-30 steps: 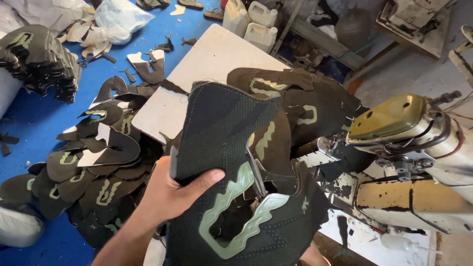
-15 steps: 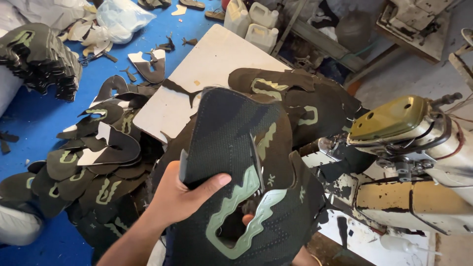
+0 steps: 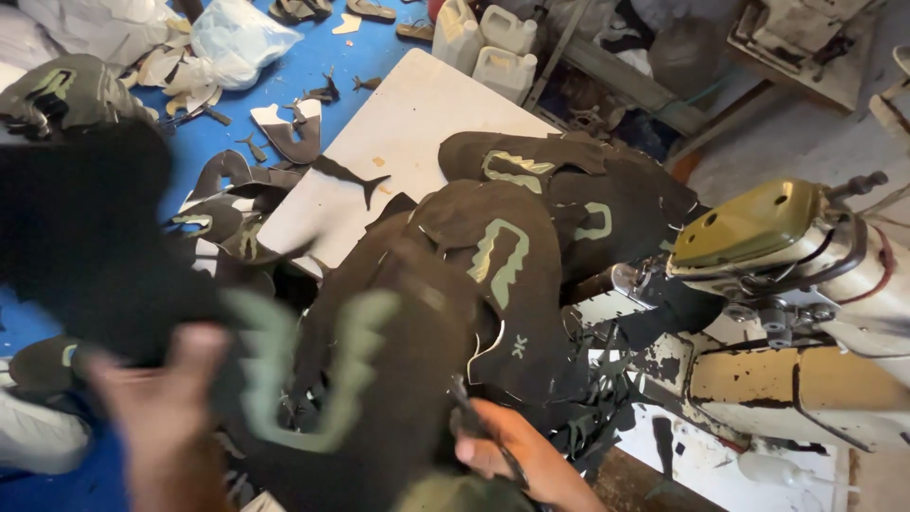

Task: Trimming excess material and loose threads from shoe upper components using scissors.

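My left hand [image 3: 156,417] is blurred at the bottom left and grips a black shoe upper with pale green trim [image 3: 313,379], which smears across the left side of the view. At the bottom centre, my right hand [image 3: 517,460] is closed around a thin dark tool [image 3: 466,403] that looks like small snips. It rests at the near edge of a pile of dark uppers with green trim [image 3: 502,256] stacked on the work surface.
A worn sewing machine [image 3: 758,228] stands at the right. A white board [image 3: 398,142] lies behind the pile, with white jugs [image 3: 493,38] beyond it. Several loose cut pieces [image 3: 227,218] and a plastic bag [image 3: 237,38] lie on the blue floor at the left.
My left hand has swung the upper it held in front of me down and to the left, uncovering the pile beneath. My right hand with the tool has come into view.
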